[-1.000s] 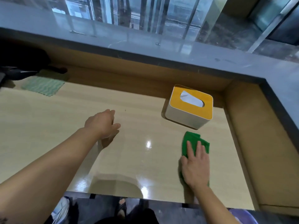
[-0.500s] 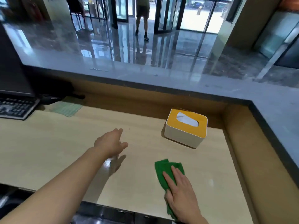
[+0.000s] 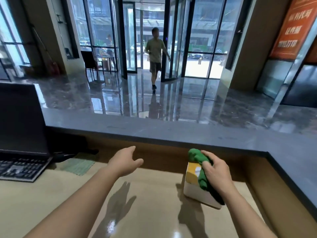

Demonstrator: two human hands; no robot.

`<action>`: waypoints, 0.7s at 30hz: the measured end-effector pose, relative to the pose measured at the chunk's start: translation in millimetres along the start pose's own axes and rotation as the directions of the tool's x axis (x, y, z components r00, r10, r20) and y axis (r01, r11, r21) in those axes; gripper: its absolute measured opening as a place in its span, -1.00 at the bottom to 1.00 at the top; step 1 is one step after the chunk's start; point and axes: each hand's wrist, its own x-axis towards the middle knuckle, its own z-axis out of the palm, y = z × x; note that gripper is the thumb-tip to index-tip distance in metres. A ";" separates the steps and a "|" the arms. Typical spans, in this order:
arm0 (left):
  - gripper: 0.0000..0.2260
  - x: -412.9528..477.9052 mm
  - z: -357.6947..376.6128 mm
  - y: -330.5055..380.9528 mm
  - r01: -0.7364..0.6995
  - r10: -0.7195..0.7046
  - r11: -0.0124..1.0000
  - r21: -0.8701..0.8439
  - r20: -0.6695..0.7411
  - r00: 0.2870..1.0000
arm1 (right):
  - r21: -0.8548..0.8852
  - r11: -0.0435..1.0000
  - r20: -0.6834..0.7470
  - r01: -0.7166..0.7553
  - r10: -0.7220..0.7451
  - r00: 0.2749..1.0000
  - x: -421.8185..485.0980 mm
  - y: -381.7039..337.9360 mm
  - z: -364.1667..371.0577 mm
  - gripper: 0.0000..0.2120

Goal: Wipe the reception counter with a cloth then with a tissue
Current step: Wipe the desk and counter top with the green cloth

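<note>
**A:** Green cloth [image 3: 199, 166] sat bunched in the right hand [image 3: 217, 170], fingers curled round it, held above the tabletop [image 3: 154, 194]. And the tissue box [image 3: 193, 189]?

**B:** Right beneath that hand, it seemed. The cloth ran lengthwise across its yellow top and hid most of the slot.

**A:** The left hand [image 3: 124, 162]?

**B:** Open, fingers spread, holding nothing, hovering left of the box. Of the 2, the right was nearer but full. The keyboard [image 3: 20, 169] and pale mat [image 3: 79, 165] lay well off left. Nothing stood between.
</note>
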 end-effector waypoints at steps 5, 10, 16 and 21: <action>-0.40 27.3 -15.7 -9.2 0.092 -0.092 0.953 -0.290 0.011 0.996 | -0.109 0.987 -0.101 0.118 -0.129 0.987 95.0 -38.5 1.5 -0.59; -0.46 49.8 -19.9 -30.5 0.159 -0.170 0.898 -0.410 0.010 0.985 | -0.333 0.941 0.050 0.057 -0.043 0.998 162.4 -31.5 47.5 -0.53; -0.46 79.2 -24.2 -63.7 0.213 -0.258 0.877 -0.431 -0.046 0.965 | -0.697 0.710 0.131 0.095 -0.004 0.991 173.1 -41.8 117.0 -0.48; -0.46 88.4 -21.8 -89.6 0.249 -0.306 0.845 -0.474 -0.046 0.951 | -0.664 0.714 0.259 0.223 -0.061 0.964 165.6 -91.1 182.6 -0.49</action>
